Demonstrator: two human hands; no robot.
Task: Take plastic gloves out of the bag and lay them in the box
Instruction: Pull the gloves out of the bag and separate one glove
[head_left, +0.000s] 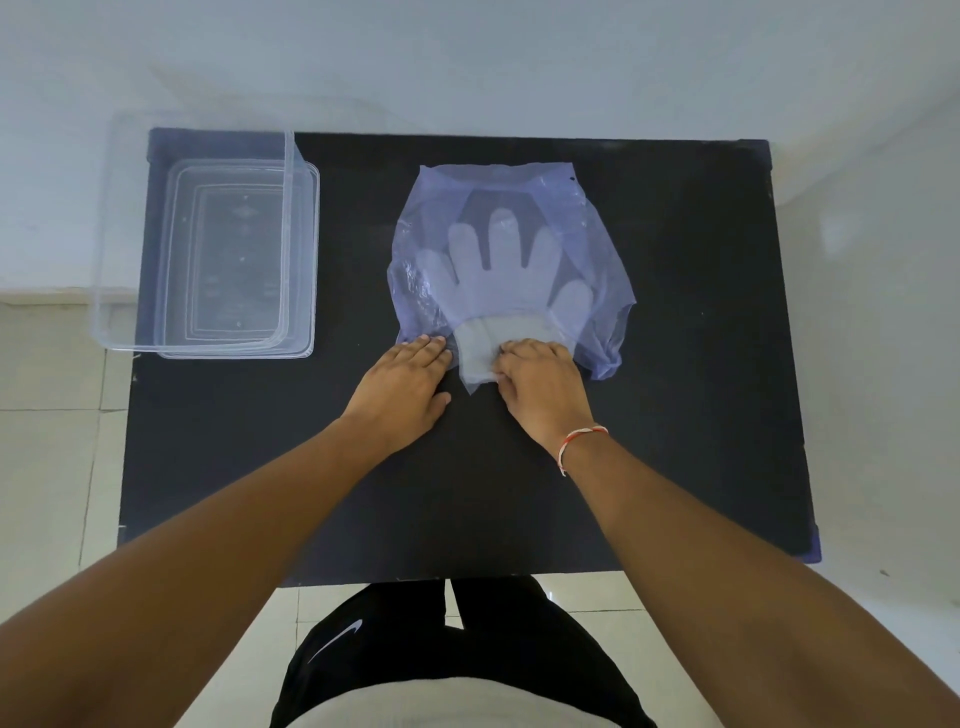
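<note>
Only one view here, the head cam looking down, so: thin see-thru bluish plastic bag (511, 260) lies flat on the black rectangular worktop (675, 415), a bit right of centre. Inside it you can see the stack of filmy whitish plastic gloves (498, 275), fingers fanned toward 12 o'clock, cuff end poking out of the bag mouth at 6 o'clock.

Left hand (402, 387) is flat, fingers together, pressing down on the bag's edge at approx 7 o'clock of the bag, looks like it's just pinning it. Right hand (540, 387) is curled over the glove cuff, fingertips bunched down on the film, so I'd call that grip closed on the gloves, tho the thumb is hidden so can't swear how tight the pinch is.

The clear rectangular plastic box (197, 244) sits well apart at 9 o'clock from the bag, near the worktop's far-left corner, looks empty, w/ what seems to be its lid under it.

Handling-wise imo: these things weigh nothing, super floppy, slippery and clingy, so they'll prob stick to the bag or to each other. Best hold is the cuff, pinching the whole stack flat, and slide it out toward 6 o'clock while the other hand keeps the bag down. Grabbing fingers would just bunch or tear them.
</note>
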